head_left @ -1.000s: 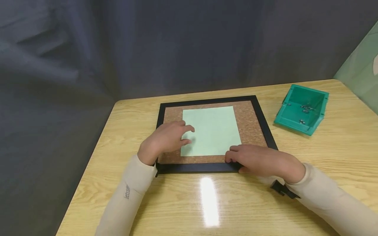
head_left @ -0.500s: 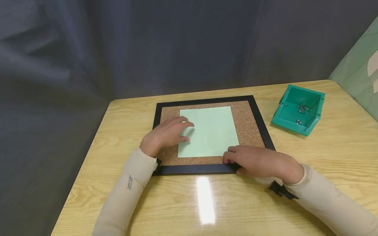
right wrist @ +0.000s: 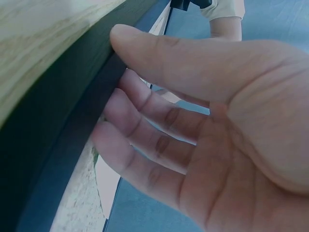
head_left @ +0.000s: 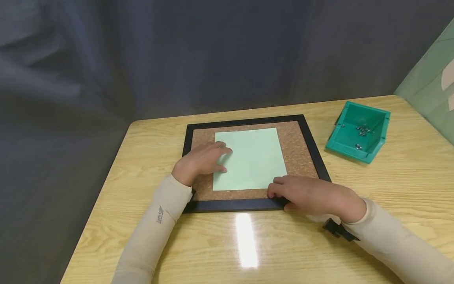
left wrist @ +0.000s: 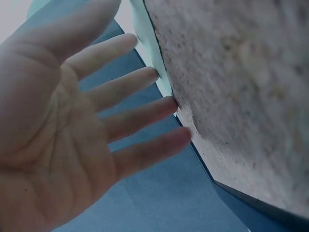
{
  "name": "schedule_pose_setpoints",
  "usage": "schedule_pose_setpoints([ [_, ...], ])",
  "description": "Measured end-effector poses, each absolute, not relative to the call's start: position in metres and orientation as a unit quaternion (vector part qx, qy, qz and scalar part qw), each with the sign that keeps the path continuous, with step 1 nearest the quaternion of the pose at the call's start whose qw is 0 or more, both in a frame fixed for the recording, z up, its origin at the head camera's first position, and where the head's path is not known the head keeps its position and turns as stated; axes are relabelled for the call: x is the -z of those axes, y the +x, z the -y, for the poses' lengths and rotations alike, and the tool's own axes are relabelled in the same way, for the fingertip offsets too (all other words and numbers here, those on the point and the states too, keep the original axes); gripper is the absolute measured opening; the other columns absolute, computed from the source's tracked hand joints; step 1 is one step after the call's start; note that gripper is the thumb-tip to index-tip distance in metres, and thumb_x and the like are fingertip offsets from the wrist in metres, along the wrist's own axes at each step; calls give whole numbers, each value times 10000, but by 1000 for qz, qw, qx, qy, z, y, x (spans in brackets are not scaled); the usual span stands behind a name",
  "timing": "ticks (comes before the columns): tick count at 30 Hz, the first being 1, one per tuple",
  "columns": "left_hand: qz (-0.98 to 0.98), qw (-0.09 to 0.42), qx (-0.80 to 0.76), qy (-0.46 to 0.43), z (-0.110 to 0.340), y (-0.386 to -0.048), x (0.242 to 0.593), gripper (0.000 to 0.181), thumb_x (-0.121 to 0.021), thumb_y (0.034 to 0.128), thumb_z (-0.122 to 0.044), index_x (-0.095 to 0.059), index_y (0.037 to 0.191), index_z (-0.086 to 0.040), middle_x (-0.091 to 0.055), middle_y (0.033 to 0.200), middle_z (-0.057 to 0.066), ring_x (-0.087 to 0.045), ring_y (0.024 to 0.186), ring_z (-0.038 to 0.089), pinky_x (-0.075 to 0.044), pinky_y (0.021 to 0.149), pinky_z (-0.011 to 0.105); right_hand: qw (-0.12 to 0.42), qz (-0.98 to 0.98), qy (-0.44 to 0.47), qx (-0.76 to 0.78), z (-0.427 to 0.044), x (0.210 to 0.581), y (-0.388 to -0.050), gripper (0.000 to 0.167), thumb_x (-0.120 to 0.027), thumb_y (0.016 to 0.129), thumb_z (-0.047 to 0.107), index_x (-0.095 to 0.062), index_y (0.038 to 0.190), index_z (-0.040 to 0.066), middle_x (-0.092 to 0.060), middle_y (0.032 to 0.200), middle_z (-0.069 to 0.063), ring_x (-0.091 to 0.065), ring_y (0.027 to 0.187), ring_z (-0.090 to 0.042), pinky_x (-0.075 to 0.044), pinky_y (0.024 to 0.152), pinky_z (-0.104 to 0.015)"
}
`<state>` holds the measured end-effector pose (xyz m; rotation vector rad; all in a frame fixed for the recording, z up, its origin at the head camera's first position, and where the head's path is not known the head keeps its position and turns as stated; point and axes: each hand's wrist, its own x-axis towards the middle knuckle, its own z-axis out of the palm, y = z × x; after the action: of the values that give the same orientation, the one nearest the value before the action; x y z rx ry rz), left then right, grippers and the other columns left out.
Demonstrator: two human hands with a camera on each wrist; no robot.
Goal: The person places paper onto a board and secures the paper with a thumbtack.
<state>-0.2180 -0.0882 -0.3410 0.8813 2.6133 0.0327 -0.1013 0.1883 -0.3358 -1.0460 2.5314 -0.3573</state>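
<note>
A pale green square sheet of paper (head_left: 252, 157) lies on a black-framed cork board (head_left: 298, 150). My left hand (head_left: 202, 162) reaches over the paper's left side. In the left wrist view, the fingers of that hand (left wrist: 96, 111) are spread and nearly straight, their tips at the paper's edge and the cork (left wrist: 231, 96). My right hand (head_left: 312, 193) grips the board's near frame bar by its right corner. In the right wrist view, the thumb of this hand (right wrist: 193, 116) sits on the outer side of the black frame (right wrist: 63, 111), with curled fingertips over the inner side.
A teal open bin (head_left: 358, 134) holding several small metallic pieces stands to the right of the board. The wooden table (head_left: 198, 252) ends at a dark curtain (head_left: 227, 55) behind and on the left. A green patterned surface (head_left: 432, 83) borders the right.
My left hand has shifted slightly to the right over the paper. The right hand keeps its grip on the frame. The head view has turned a little.
</note>
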Motion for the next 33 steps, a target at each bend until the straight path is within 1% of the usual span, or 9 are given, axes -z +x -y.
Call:
schedule_pose_setpoints([
  [5,-928,230,-6,292,90,-216,340,886,-761,839,-474,-321,1573,-245,-204,1672,48,-194,1547,298,-216,1243,494,187,-901,-372,123,-187,334,-102,322,-754,868,89,-598,1105,240,-558,991,131,-544,920,-69,-516,812,-317],
  [9,-927,247,-11,282,91,-214,340,979,-795,797,-477,-265,1590,-256,-131,1687,36,-135,1559,306,-187,1246,519,188,-900,-374,123,-187,333,-102,325,-757,865,88,-599,1108,235,-558,988,127,-540,915,-69,-516,807,-317],
  [17,-927,249,-19,281,91,-212,341,983,-797,797,-452,-257,1592,-248,-116,1688,41,-118,1561,313,-162,1254,506,184,-897,-382,127,-188,333,-103,329,-767,861,114,-599,1111,245,-553,982,132,-534,905,-61,-509,795,-306],
  [25,-926,251,-21,282,89,-213,341,981,-792,803,-441,-245,1595,-249,-108,1689,41,-111,1562,307,-152,1261,485,179,-895,-387,131,-192,334,-104,331,-777,856,144,-613,1121,253,-586,1026,136,-581,954,-77,-527,820,-331],
  [29,-925,254,-21,281,88,-213,341,984,-792,800,-442,-245,1595,-248,-105,1689,42,-104,1563,308,-137,1264,482,186,-894,-382,139,-195,333,-108,268,-744,895,179,-617,1111,274,-586,999,156,-568,904,-40,-520,782,-293],
  [33,-925,257,-24,278,88,-214,342,985,-790,803,-441,-236,1596,-258,-92,1691,31,-94,1565,305,-142,1258,507,171,-899,-373,153,-203,328,-114,178,-692,944,234,-626,1103,280,-606,998,162,-546,834,22,-506,736,-249],
])
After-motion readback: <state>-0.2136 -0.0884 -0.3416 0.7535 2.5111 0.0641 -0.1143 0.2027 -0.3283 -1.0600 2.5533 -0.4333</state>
